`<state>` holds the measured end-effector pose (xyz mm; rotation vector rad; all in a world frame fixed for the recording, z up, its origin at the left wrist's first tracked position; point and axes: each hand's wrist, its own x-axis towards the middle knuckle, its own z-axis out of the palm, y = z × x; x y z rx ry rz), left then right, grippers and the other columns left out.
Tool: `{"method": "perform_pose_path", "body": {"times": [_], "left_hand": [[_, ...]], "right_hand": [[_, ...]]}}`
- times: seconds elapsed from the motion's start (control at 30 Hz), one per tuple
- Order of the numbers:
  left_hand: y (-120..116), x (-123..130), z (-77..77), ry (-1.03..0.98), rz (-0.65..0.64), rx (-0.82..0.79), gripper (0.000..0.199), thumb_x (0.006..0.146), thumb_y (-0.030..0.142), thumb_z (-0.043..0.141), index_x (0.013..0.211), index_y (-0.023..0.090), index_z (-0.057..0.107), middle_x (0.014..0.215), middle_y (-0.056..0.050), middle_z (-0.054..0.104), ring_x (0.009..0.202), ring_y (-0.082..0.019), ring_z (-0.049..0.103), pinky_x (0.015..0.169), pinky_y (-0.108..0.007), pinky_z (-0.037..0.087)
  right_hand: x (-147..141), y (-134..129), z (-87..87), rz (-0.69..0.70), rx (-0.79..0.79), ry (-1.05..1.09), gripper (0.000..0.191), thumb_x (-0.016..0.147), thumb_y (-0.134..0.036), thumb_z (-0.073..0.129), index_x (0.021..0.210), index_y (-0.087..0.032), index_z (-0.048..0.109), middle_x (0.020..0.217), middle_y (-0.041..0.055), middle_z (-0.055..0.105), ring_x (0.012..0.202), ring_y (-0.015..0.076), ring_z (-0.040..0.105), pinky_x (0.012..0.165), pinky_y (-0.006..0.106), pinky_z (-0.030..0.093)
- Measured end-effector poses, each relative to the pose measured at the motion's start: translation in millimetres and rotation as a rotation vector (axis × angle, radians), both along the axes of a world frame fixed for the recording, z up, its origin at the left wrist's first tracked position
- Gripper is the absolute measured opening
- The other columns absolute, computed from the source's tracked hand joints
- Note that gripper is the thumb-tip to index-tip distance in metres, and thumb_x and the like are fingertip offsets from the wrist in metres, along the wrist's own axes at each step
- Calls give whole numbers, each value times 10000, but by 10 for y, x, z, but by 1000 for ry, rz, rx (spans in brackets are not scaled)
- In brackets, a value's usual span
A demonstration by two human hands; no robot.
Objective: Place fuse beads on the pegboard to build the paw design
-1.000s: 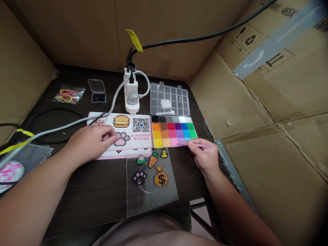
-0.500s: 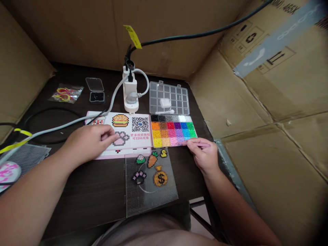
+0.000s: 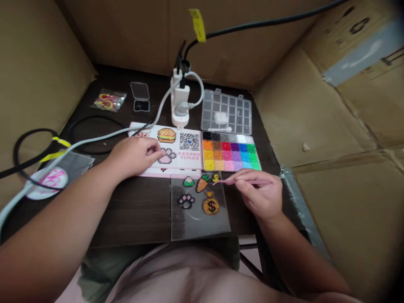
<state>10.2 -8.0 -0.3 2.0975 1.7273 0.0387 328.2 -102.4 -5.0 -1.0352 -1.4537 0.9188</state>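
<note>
My right hand [image 3: 260,193] grips pink tweezers [image 3: 229,182], their tip over the upper right of a clear pegboard [image 3: 200,227]. Whether a bead sits in the tip is too small to tell. On the board are bead figures: a carrot [image 3: 202,184], a duck [image 3: 216,178], a money bag [image 3: 211,206], a green-and-white piece [image 3: 188,182] and a paw [image 3: 187,201] with pink toes and a black outline. My left hand [image 3: 135,155] rests on a printed pattern sheet [image 3: 189,162], fingers curled closed beside the printed pink paw [image 3: 166,155].
A bead box [image 3: 225,153] of many colours lies right of the sheet, its clear lid [image 3: 241,111] folded back. Behind stand a white power strip [image 3: 180,109], a small box of black beads [image 3: 141,105] and a bag [image 3: 109,100]. Cables cross the left; cardboard walls surround the table.
My right hand has moved the tweezers from the bead box toward me, over the pegboard. My left hand stays by the printed paw. The camera view has shifted.
</note>
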Motion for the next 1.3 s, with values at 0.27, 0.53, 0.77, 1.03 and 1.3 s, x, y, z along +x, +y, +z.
{"method": "perform_pose_path", "body": {"times": [0.27,0.53,0.77,1.03,1.3], "left_hand": [[-8,30,13,9,5,3,323,906,515,597,904,234,758,813,-49,720,730,-212,592,663,-344,355],[-19,24,8,22,7,18,332,909,523,593,914,245,773,860,-57,746,772,-226,624,675,-354,364],[-12,15,-25,-7,10,24,306,904,522,607,875,250,743,823,-43,729,731,-211,593,675,-352,367],[-14,10,-20,-5,-3,19,322,912,529,600,893,248,756,848,-53,744,754,-214,610,681,-352,367],[-19,28,11,14,18,7,340,923,540,612,924,242,776,870,-55,771,780,-215,641,669,-335,380]], "right_hand": [[-341,-78,25,386,86,-170,95,901,-95,767,872,-162,828,826,106,849,695,180,814,635,237,658],[-349,-95,-72,417,121,-209,103,909,-81,760,882,-158,822,829,106,849,733,178,820,687,235,666],[-351,-98,-68,426,124,-228,100,912,-82,757,881,-154,818,831,110,846,728,175,817,687,232,664],[-350,-93,-71,427,115,-241,100,912,-100,762,893,-171,830,834,96,850,728,185,823,688,245,671],[-352,-89,-60,439,106,-243,98,919,-110,757,888,-166,831,828,105,847,724,184,820,675,244,668]]}}
